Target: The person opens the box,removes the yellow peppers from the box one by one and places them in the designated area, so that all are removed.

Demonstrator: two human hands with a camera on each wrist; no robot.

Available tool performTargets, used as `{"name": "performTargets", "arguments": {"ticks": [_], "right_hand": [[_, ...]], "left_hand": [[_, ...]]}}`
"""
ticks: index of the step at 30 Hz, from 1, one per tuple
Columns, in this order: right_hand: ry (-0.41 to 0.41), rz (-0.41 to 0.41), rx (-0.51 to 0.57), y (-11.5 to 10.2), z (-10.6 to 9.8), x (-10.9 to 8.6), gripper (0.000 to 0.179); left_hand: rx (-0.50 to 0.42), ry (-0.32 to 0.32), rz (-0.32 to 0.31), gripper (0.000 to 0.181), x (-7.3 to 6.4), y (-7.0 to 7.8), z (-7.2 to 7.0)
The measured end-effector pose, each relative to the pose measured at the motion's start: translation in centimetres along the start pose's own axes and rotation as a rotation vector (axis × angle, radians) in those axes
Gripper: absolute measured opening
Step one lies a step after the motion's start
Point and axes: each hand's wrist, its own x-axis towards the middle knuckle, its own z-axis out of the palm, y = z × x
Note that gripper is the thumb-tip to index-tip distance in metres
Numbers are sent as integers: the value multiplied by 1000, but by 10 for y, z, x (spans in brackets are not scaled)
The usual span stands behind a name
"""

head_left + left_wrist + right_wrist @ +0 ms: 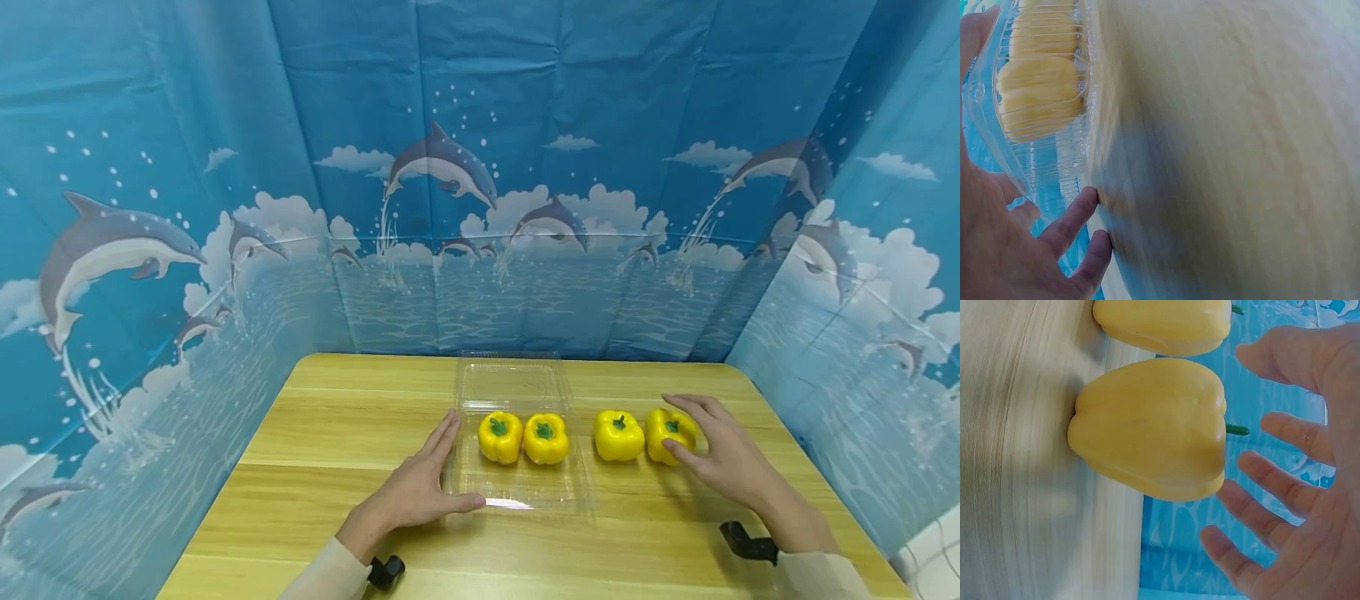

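A clear plastic clamshell container (517, 492) lies with its lid (513, 379) folded back behind it. Inside its base sit two yellow bell peppers (500, 437) (546, 439) side by side, stems up. My left hand (420, 492) rests at the container's left front corner, thumb along the front edge, fingers spread by the side. To the right of the container stand two more yellow bell peppers on the table, a nearer-to-it one (618, 436) and an outer one (1154, 428). My right hand (720, 450) hovers over the outer pepper with fingers spread; the right wrist view shows a gap between them.
The wooden table (300, 475) reaches back to a blue curtain (480, 308) printed with dolphins, which also encloses the left and right sides. Black wrist mounts (748, 545) stick out by both sleeves.
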Motion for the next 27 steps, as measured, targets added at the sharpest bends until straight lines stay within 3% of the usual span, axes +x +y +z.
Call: {"name": "performTargets", "arguments": {"ticks": [27], "right_hand": [[1, -45, -12, -23, 4, 8, 72]], "left_hand": [[23, 9, -4, 130, 1, -2, 2]]}}
